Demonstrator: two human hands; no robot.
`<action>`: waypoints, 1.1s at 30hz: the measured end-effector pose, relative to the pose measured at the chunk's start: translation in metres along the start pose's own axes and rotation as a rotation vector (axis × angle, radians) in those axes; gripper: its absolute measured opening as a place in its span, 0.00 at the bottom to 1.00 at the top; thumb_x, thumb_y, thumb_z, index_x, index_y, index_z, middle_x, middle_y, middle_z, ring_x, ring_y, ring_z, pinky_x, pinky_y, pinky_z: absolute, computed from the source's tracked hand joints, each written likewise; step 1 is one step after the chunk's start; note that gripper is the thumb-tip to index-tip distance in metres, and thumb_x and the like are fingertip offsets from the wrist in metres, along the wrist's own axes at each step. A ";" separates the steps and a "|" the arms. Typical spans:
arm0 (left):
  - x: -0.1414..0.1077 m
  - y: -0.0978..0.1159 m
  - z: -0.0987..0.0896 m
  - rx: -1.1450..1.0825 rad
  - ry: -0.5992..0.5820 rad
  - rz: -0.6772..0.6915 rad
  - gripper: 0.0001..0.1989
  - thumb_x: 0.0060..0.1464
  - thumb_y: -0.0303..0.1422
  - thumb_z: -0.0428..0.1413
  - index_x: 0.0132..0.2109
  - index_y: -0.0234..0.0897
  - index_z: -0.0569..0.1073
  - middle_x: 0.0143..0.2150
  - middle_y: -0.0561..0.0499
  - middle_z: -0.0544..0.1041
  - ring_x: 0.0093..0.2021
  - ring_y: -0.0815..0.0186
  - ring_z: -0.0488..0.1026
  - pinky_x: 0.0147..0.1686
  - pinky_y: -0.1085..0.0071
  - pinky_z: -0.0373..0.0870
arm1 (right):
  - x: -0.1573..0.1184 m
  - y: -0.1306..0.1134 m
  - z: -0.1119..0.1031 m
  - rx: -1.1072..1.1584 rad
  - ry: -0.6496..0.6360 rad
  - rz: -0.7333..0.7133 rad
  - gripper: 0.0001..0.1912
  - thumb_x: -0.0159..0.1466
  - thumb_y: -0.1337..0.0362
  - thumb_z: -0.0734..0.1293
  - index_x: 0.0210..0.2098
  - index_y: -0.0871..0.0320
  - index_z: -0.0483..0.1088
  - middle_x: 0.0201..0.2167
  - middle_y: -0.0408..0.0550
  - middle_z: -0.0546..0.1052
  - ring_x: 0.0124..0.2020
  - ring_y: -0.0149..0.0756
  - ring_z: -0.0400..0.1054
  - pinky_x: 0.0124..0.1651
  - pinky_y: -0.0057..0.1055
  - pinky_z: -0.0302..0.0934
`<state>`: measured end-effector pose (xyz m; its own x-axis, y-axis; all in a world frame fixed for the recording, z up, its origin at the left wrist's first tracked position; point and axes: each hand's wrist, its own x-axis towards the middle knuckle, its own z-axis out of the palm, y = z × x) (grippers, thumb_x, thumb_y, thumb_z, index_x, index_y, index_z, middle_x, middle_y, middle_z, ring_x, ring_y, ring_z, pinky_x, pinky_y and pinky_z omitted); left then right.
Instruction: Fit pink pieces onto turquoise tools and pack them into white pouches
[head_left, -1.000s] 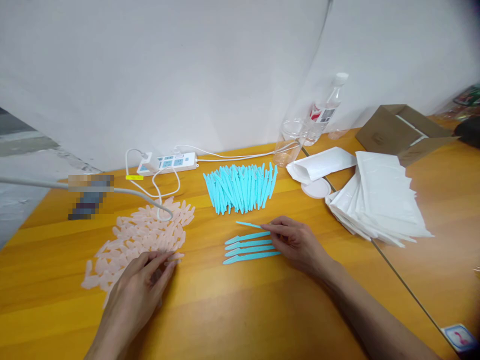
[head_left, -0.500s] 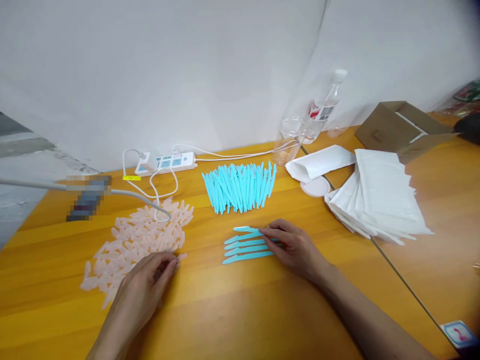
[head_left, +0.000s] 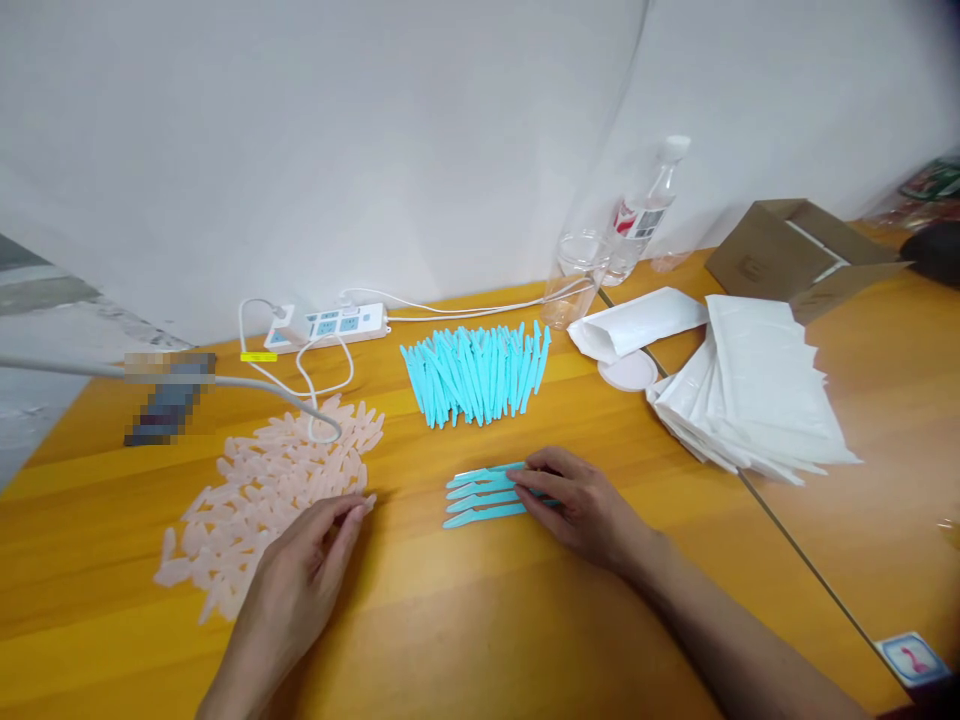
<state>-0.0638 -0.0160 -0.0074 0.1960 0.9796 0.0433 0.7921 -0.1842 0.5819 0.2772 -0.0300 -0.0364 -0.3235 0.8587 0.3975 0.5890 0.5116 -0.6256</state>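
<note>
Turquoise sticks (head_left: 484, 514), slim, knife-shaped, lie in short row approx. mid-frame, just below ctr; roughly parallel, shaped ends pointing L, R ends partly hidden under R hand (head_left: 585, 505). R hand: fingers part-curled, tips at topmost stick of row; can't tell if pinched or only touched. L hand (head_left: 300, 570), lower L of ctr: thumb + index closed tog., small pale pink piece (head_left: 370, 502) pinched at tips, its end poking out. Hand sits at R edge of pink pile (head_left: 292, 465), L of frame; many sim. pcs, loosely spread on wood-look table (head_left: 450, 630).

Turquoise heap (head_left: 476, 375), upper ctr, sticks nr upright in frame, packed close, well apart from pink pile. White power strip (head_left: 367, 322) upper L, agst wall. Upper R: labelled bottle (head_left: 639, 222), clear container (head_left: 574, 290) beside it, open carton (head_left: 772, 255). White padded envelopes (head_left: 772, 390) fanned, R of ctr.
</note>
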 end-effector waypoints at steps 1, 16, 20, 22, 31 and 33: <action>0.001 0.008 0.002 -0.082 -0.042 -0.028 0.16 0.63 0.47 0.53 0.47 0.43 0.78 0.46 0.49 0.82 0.46 0.60 0.78 0.47 0.67 0.74 | 0.000 -0.001 0.000 0.005 -0.001 -0.015 0.12 0.70 0.66 0.64 0.51 0.53 0.74 0.40 0.51 0.75 0.39 0.36 0.71 0.42 0.33 0.69; 0.016 0.060 0.038 -0.416 -0.306 -0.044 0.15 0.65 0.42 0.53 0.43 0.39 0.80 0.38 0.50 0.81 0.39 0.63 0.76 0.41 0.71 0.73 | 0.000 -0.008 -0.005 0.026 -0.070 -0.137 0.12 0.70 0.69 0.64 0.51 0.54 0.72 0.40 0.50 0.77 0.40 0.35 0.71 0.43 0.32 0.67; 0.005 0.071 0.045 -0.340 -0.323 0.025 0.13 0.65 0.40 0.52 0.44 0.40 0.79 0.38 0.50 0.81 0.36 0.65 0.76 0.37 0.73 0.73 | 0.000 -0.013 -0.005 0.000 -0.119 -0.174 0.10 0.70 0.68 0.64 0.50 0.56 0.72 0.39 0.50 0.79 0.39 0.35 0.72 0.42 0.32 0.67; -0.002 0.071 0.047 -0.249 -0.283 0.120 0.11 0.65 0.39 0.54 0.48 0.42 0.79 0.39 0.49 0.81 0.37 0.65 0.76 0.38 0.72 0.74 | 0.000 -0.016 -0.006 -0.028 -0.156 -0.186 0.07 0.70 0.67 0.64 0.46 0.56 0.73 0.34 0.48 0.78 0.36 0.35 0.71 0.41 0.32 0.66; -0.015 0.057 0.053 0.025 -0.055 0.334 0.10 0.62 0.35 0.57 0.49 0.43 0.79 0.42 0.45 0.77 0.44 0.60 0.75 0.44 0.65 0.74 | 0.000 -0.026 0.007 -0.244 -0.178 -0.182 0.06 0.67 0.66 0.68 0.33 0.57 0.74 0.34 0.48 0.73 0.36 0.38 0.64 0.40 0.35 0.61; -0.014 0.055 0.047 0.027 -0.036 0.313 0.11 0.62 0.36 0.57 0.49 0.43 0.79 0.44 0.45 0.76 0.45 0.60 0.75 0.44 0.66 0.74 | -0.001 -0.025 0.008 -0.236 -0.160 -0.174 0.05 0.67 0.66 0.68 0.34 0.57 0.75 0.34 0.49 0.73 0.36 0.38 0.64 0.40 0.35 0.62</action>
<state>0.0042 -0.0441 -0.0140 0.4525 0.8719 0.1874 0.7052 -0.4785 0.5232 0.2563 -0.0436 -0.0266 -0.5358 0.7625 0.3627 0.6637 0.6458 -0.3774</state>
